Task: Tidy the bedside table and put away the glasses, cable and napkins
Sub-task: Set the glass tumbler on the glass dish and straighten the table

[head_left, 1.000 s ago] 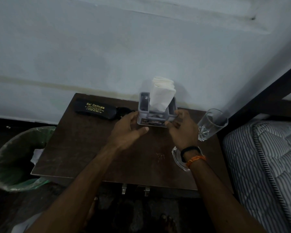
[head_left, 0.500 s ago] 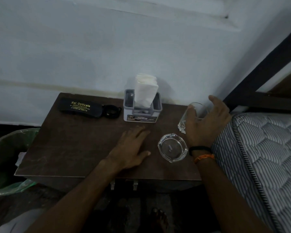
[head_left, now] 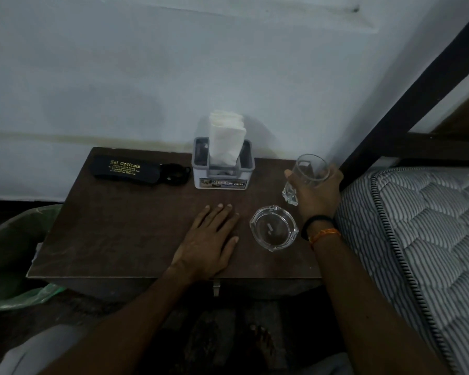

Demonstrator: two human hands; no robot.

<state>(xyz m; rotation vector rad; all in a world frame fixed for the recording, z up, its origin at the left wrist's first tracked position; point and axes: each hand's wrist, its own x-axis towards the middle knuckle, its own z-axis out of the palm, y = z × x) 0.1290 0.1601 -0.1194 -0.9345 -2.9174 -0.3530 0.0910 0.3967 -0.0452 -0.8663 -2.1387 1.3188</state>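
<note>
On the dark wooden bedside table [head_left: 114, 228] a grey holder [head_left: 222, 171] stands at the back middle with white napkins [head_left: 226, 139] upright in it. A black glasses case [head_left: 126, 171] with gold lettering lies at the back left, and a coiled black cable [head_left: 175, 175] touches its right end. My right hand [head_left: 316, 192] is wrapped around a clear drinking glass [head_left: 307, 171] at the table's back right. My left hand [head_left: 209, 239] lies flat on the tabletop, fingers apart, holding nothing.
A round glass ashtray [head_left: 274, 228] sits between my hands. A bin with a green liner [head_left: 14, 253] stands left of the table. A striped mattress [head_left: 417, 239] and dark bed frame [head_left: 406, 85] border the right side. The wall runs behind.
Both hands left the napkin holder. My right hand went right and closed around the drinking glass; my left hand dropped flat on the tabletop.
</note>
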